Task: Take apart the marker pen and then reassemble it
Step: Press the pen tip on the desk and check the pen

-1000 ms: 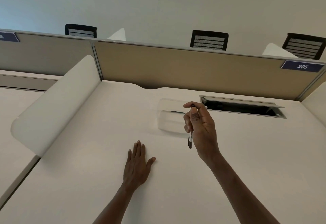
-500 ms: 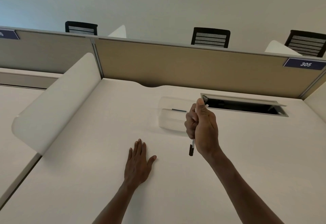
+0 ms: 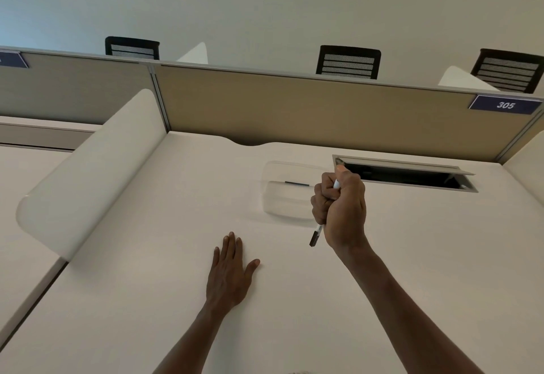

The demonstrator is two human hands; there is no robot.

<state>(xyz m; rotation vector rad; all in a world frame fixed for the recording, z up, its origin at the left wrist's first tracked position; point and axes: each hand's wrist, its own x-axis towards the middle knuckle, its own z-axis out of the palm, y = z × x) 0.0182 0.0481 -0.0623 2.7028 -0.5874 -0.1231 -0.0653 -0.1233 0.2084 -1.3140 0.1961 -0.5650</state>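
Already clenched around the marker pen [image 3: 316, 235] in the right hand [image 3: 341, 208] — long axis near upright, dark end down above the counter [image 3: 412, 255]. Left hand [image 3: 229, 273] flat, released, nearby — free to pull.

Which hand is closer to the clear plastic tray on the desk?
Right. The right hand overlaps the clear tray's right edge, gripping the marker; the left hand lies flat on the desk, nearer the person.

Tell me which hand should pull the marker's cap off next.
Left hand. It lies flat and empty on the desk, while the right hand is fisted around the marker pen, its dark end pointing down toward the left.
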